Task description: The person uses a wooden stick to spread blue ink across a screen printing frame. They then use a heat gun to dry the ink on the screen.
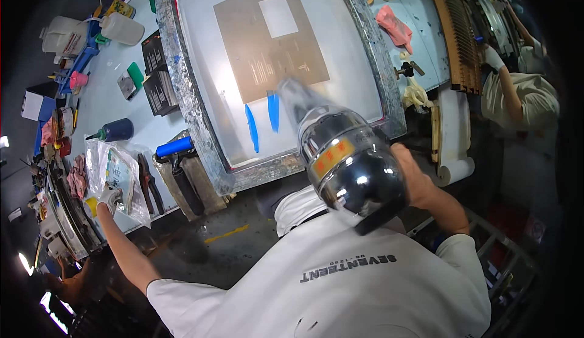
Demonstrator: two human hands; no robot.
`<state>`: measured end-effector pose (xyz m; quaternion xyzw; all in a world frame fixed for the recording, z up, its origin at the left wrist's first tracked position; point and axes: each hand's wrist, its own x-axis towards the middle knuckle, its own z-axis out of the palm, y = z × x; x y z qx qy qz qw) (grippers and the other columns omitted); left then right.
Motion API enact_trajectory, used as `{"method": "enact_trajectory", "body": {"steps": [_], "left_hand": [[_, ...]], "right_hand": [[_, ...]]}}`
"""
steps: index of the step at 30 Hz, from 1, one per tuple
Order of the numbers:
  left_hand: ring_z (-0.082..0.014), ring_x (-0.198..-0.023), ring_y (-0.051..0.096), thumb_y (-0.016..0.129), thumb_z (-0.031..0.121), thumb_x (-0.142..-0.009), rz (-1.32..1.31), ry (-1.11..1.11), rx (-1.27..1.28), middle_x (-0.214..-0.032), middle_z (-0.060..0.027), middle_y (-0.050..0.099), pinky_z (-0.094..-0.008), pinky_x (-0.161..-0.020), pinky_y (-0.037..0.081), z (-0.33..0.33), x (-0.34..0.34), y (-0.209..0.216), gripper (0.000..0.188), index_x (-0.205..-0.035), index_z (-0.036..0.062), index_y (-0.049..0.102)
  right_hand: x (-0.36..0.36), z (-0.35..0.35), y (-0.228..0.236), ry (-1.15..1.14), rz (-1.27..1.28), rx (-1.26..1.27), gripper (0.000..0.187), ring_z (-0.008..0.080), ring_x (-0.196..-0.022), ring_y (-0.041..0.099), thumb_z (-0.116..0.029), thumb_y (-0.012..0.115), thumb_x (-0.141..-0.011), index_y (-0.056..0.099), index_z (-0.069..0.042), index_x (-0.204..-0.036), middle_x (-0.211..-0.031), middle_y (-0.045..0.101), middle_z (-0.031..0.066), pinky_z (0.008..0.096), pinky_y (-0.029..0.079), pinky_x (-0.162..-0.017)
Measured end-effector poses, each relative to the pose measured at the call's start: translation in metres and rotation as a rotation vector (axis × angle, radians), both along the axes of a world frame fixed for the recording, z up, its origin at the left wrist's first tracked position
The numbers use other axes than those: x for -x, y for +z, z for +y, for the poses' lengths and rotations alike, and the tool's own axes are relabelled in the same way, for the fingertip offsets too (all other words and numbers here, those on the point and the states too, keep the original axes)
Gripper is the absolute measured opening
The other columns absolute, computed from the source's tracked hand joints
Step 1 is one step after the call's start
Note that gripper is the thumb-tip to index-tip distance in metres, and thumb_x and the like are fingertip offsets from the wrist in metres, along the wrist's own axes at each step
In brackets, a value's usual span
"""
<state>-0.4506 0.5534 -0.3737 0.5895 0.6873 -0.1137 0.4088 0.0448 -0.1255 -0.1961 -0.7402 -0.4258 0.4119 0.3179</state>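
A chrome hair dryer (pixel 350 155) with a dark rear end is held over the framed printing screen (pixel 389 104), its blurred nozzle toward the mesh. My bare right hand (pixel 413 177) is wrapped around its side; the body partly hides the fingers. A brown stencil area (pixel 267 40) with a pale rectangle covers much of the mesh. Below it run two blue strips (pixel 252 128). My left hand (pixel 111 197), in a pale glove, rests at the left table edge, fingers apart, against a clear plastic bag (pixel 125 170) with a sheet inside.
Beside the screen lie a blue-headed roller (pixel 175 146), pliers (pixel 149 183), a dark bottle (pixel 115 130) and black printed boxes (pixel 159 88). White jugs (pixel 121 29) stand farther back. Right of the frame are a pink cloth (pixel 394 29), a clamp (pixel 409 68) and a wooden rack (pixel 447 31). Another person (pixel 517 94) is at the far right.
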Motion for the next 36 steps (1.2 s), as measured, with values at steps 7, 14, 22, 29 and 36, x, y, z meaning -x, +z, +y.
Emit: {"method": "enact_trajectory", "body": {"steps": [7, 14, 22, 29, 36], "left_hand": [[-0.0134, -0.064, 0.052, 0.062, 0.0, -0.077, 0.045, -0.087, -0.034, -0.085, -0.0043, 0.053, -0.03, -0.05, 0.041, -0.009, -0.024, 0.023, 0.058, -0.13, 0.009, 0.041], [-0.0146, -0.067, 0.055, 0.064, 0.002, -0.074, 0.033, -0.169, 0.063, -0.084, -0.0066, 0.056, -0.0312, -0.05, 0.043, -0.007, 0.035, -0.012, 0.056, -0.126, 0.0072, 0.045], [-0.0379, -0.094, 0.064, 0.061, 0.023, -0.087, 0.004, -0.443, -0.681, -0.1, -0.022, 0.067, -0.0419, -0.084, 0.049, -0.218, -0.113, 0.089, 0.034, -0.115, 0.0037, 0.061], [-0.0402, -0.097, 0.061, 0.063, 0.026, -0.086, 0.271, -0.687, -0.76, -0.106, -0.0239, 0.062, -0.0456, -0.082, 0.048, -0.283, -0.104, 0.045, 0.042, -0.119, 0.0009, 0.055], [-0.0457, -0.092, 0.061, 0.057, 0.025, -0.081, 0.458, -0.668, -0.665, -0.099, -0.0283, 0.062, -0.0521, -0.081, 0.048, -0.282, -0.134, 0.046, 0.034, -0.103, 0.0009, 0.052]], "right_hand": [[-0.004, 0.009, 0.006, 0.079, -0.273, -0.271, 0.052, 0.0256, -0.068, 0.068, -0.015, 0.081, -0.068, 0.059, 0.0, -0.113, -0.081, 0.068, 0.012, 0.0316, 0.053, -0.065], [-0.008, -0.022, -0.004, -0.241, 0.444, -0.016, 0.039, 0.0205, -0.076, 0.066, -0.014, 0.078, -0.072, 0.063, -0.001, -0.107, -0.087, 0.069, 0.0069, 0.031, 0.052, -0.072], [0.007, -0.051, -0.033, -0.5, 0.591, -0.181, 0.007, 0.013, -0.047, 0.051, 0.0, 0.054, -0.088, 0.053, 0.001, -0.095, -0.064, 0.052, 0.0044, 0.0266, 0.043, -0.045], [-0.018, -0.028, -0.01, -0.103, 0.413, -0.25, 0.034, 0.0164, -0.067, 0.064, -0.007, 0.07, -0.079, 0.058, 0.0, -0.11, -0.08, 0.067, 0.0119, 0.0267, 0.05, -0.063], [-0.018, -0.038, -0.015, -0.11, 0.21, -0.473, 0.04, 0.0267, -0.06, 0.064, -0.009, 0.073, -0.076, 0.057, 0.001, -0.111, -0.079, 0.067, 0.0138, 0.0337, 0.051, -0.06]]}}
